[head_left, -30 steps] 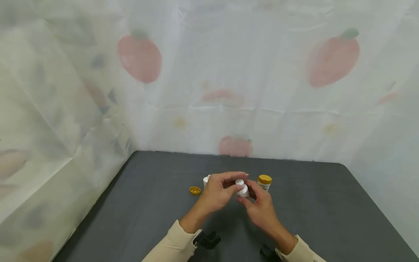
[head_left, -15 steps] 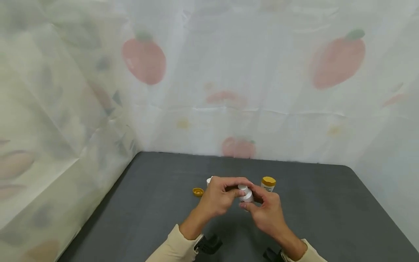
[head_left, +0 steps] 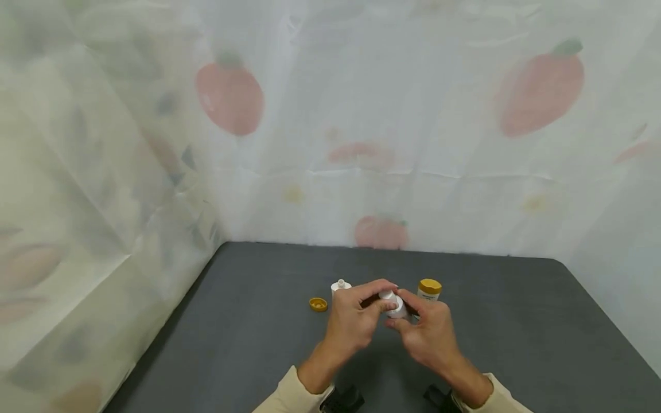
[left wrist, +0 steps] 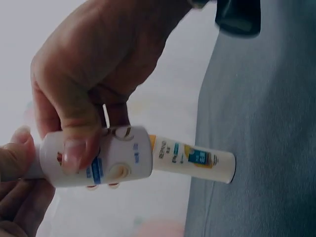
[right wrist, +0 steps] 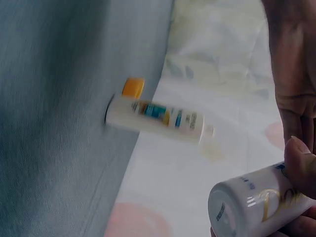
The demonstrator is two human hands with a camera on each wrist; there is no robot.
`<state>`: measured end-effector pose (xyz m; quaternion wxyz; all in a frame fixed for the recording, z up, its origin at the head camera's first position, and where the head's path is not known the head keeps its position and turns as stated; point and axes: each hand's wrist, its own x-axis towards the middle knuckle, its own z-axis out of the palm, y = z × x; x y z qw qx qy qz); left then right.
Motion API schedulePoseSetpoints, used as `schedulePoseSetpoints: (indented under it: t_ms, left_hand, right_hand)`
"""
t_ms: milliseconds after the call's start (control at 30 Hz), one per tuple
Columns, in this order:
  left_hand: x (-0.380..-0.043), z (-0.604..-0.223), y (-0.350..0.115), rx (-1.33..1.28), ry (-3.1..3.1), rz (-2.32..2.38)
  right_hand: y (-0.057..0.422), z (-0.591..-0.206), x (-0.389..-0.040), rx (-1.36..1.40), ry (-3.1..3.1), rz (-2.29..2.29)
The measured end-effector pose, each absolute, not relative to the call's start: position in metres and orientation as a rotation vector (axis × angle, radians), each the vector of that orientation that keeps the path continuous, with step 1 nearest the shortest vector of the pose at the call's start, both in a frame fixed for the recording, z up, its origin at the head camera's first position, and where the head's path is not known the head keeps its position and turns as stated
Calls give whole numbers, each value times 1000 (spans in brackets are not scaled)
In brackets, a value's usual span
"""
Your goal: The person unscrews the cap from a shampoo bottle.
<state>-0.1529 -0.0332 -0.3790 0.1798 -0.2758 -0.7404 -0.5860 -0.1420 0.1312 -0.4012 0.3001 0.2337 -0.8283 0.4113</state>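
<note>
In the head view my left hand [head_left: 353, 315] pinches the white cap [head_left: 386, 295] of a small white toiletry bottle [head_left: 396, 310]. My right hand [head_left: 428, 332] grips the body of that bottle, its thumb across the printed label in the left wrist view. Gold lettering shows on the held bottle [right wrist: 247, 197] in the right wrist view. Whether the cap is loose cannot be seen. Behind my left hand stands an uncapped white bottle [head_left: 341, 285] with a narrow neck. A similar bottle with a yellow cap [head_left: 430, 287] stands beyond my right hand.
A loose yellow cap [head_left: 318, 304] lies on the dark grey table [head_left: 258, 344], left of the uncapped bottle. A pale curtain [head_left: 439, 115] printed with fruit hangs along the table's far and left sides.
Both hands stay on the small bottle, which has shifted slightly right in view and tilts a little more. More of the uncapped bottle shows past my left hand. The head view has shifted slightly.
</note>
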Motion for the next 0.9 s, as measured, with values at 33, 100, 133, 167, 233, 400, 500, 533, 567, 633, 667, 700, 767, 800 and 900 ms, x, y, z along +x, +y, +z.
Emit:
schedulePoseSetpoints:
  t_ms: [33,100,133,167,233,400,500,533,567,633,667,700,767,800,900]
  left_hand:
    - [-153,-379,-31,-763,-2078,-1675]
    - [-152,-380,-30,-744,-2062,-1717]
    - [-152,-379,-30,-747,-2056,-1748]
    - [-152,-379,-31,-756,-2057,-1785]
    - [-153,-377,-33,-791,-2078,-1839]
    - [-155,-369,-42,-916,-2163,-1939]
    - [-155,-367,-43,-934,-2188,-1932]
    - [-155,-367,-43,-930,-2184,-1926]
    - [-156,-368,-42,-923,-2172,-1910]
    - [-156,-369,-41,-893,-2143,-1901]
    - [-156,-370,-40,-879,-2127,-1899]
    - [-157,-371,-39,-866,-2112,-1894]
    - [-157,-372,-36,-836,-2084,-1885]
    - [-157,-373,-35,-819,-2072,-1882]
    - [-157,-374,-30,-794,-2037,-1853]
  right_hand:
    - [132,-401,-143,615,-2203,1073]
    - [134,-400,-144,606,-2211,1039]
    - [134,-399,-144,597,-2216,1026]
    - [135,-399,-144,588,-2220,1018]
    - [136,-397,-144,565,-2230,1012]
    - [137,-392,-143,513,-2271,1013]
    - [138,-392,-141,507,-2263,999]
    - [138,-392,-141,509,-2255,991]
    - [138,-392,-140,510,-2248,986]
    - [138,-392,-140,512,-2231,972]
    - [138,-392,-140,514,-2226,968]
    - [138,-392,-139,515,-2221,964]
    - [138,-392,-138,521,-2207,952]
    - [138,-392,-138,524,-2204,938]
    - [137,-393,-136,541,-2175,899]
